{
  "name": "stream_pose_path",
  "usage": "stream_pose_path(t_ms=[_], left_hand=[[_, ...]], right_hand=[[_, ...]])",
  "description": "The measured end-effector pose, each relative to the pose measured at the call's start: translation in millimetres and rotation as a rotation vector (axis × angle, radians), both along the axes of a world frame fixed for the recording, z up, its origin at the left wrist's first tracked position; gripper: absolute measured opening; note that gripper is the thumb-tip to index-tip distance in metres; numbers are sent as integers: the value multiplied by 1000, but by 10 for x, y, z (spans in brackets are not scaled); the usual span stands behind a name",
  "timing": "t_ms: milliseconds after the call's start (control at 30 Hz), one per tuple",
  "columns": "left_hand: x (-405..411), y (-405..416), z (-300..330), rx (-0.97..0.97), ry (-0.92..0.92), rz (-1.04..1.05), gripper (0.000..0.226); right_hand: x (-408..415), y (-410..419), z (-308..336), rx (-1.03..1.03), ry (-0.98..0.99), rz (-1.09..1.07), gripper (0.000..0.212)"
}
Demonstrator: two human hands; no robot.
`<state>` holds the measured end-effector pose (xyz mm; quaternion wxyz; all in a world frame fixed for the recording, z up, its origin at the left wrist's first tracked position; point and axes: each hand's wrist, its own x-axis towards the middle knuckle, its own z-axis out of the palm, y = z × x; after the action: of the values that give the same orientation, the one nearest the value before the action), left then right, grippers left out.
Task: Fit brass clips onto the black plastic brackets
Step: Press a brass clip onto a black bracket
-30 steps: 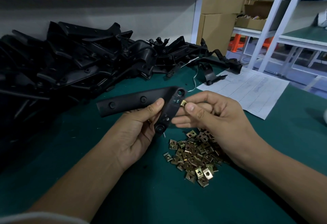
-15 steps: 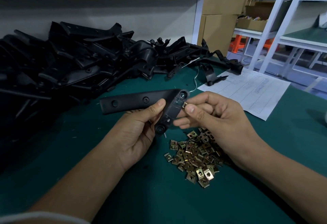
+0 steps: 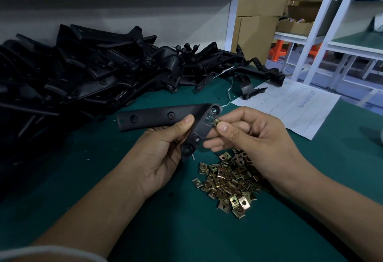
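My left hand grips a black L-shaped plastic bracket above the green table, thumb on its face near the corner. My right hand pinches a small brass clip between thumb and forefinger. The clip touches the right edge of the bracket's short arm, just below its round hole. A heap of loose brass clips lies on the mat under my right hand, partly hidden by it.
A big pile of black brackets covers the table's left and back. A printed paper sheet lies at the right, with one bracket on its corner. A white shelf post stands behind, cardboard boxes and white racks beyond.
The bracket and both hands have drifted slightly right and down. The brass clip stays pressed at the bracket's edge, its grip unchanged.
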<state>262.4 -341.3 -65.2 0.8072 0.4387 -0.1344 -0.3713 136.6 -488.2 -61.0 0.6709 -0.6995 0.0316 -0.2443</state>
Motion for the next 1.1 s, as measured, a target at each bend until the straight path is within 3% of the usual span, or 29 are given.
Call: stream_pose_path(t_ms=[167,367,533,633,833,1100], left_hand=[[11,-17,-40,28,-49,17,27],[-2,-48,-61,27,-72,79,13],[-28,-68,-81,25,-114,112,32],[-24,-67,-78,66,-150,108,30],[20,1,-43,143,-235,14,21],[42,112,35,118,-70,-153,30]], right_hand=[[-26,-1,18,-24,-26,-15,7],[-32,43,21,12,-39,-46,6],[-62,48,37,-6,5,-45,8],[-61,55,40,1,19,-54,13],[-95,-8,103,-114,63,36,33],[-131,-80,161,-414,56,180,38]])
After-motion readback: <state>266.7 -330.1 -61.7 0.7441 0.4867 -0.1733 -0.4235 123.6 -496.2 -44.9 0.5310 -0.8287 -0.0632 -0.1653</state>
